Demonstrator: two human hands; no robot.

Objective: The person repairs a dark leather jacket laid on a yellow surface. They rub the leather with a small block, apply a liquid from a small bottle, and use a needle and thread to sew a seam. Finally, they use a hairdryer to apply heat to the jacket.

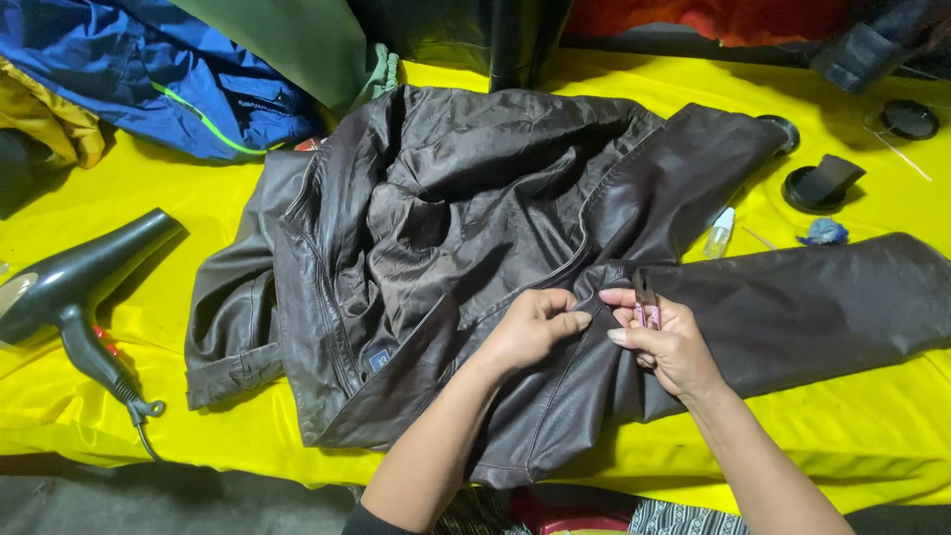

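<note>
You are working on the dark brown leather jacket (475,248), which lies open on the yellow table cover (198,198) with its shiny lining turned up and one sleeve stretched out to your right. Your left hand (530,332) is closed in a pinch on a fold of the leather near the armhole seam. Your right hand (669,342) is also curled closed and holds a small tool with a pink handle (646,302), maybe tweezers or small clippers; I cannot tell which. The tool tip stands just beside the fold that your left hand pinches.

I judge that you are at the step of fine work on the seam. The next move asks for a steady pinch and a small, exact touch of the tool, because the leather is soft and creases easily.

Near the sleeve stand a small white bottle (720,233) and round black lids (817,188). A dark hair dryer (74,287) lies on the left, and a blue jacket (178,79) is behind it.
</note>
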